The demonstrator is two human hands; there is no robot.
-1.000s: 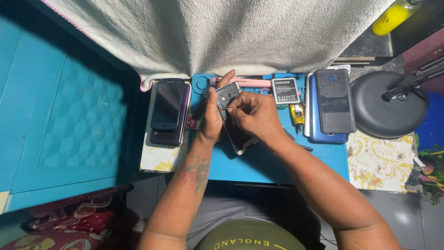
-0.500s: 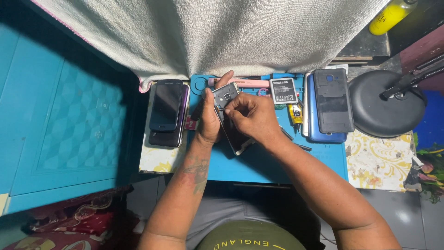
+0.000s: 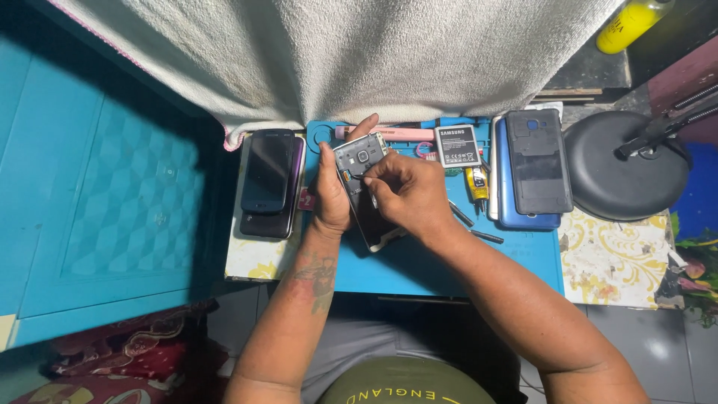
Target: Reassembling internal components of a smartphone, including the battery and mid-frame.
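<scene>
1. Two dark phones [image 3: 268,183] are lying stacked, screens up, just left of the blue mat [image 3: 449,265], partly on a patterned cloth.
2. The left hand [image 3: 331,187] is gripping the opened phone [image 3: 365,191] over the mat's upper left part; its thumb is pressing along the phone's left edge and its fingers are curling behind, one fingertip showing above the top edge.
3. The opened phone is being held tilted, back side up, camera end toward the towel [image 3: 336,60] hanging above the mat.
4. The right hand [image 3: 407,194] is resting on the phone's right side, fingers bunched together and pinching at a spot on the open back; what they are pinching cannot be told.
5. A battery [image 3: 457,145] is lying at the mat's top edge, right of the hands.
6. A yellow tube [image 3: 476,183] is sitting just below the battery.
7. A black back cover [image 3: 537,161] is lying on a blue phone [image 3: 523,217] at the mat's right edge.
8. A round black lamp base [image 3: 624,164] is standing right of the mat.
</scene>
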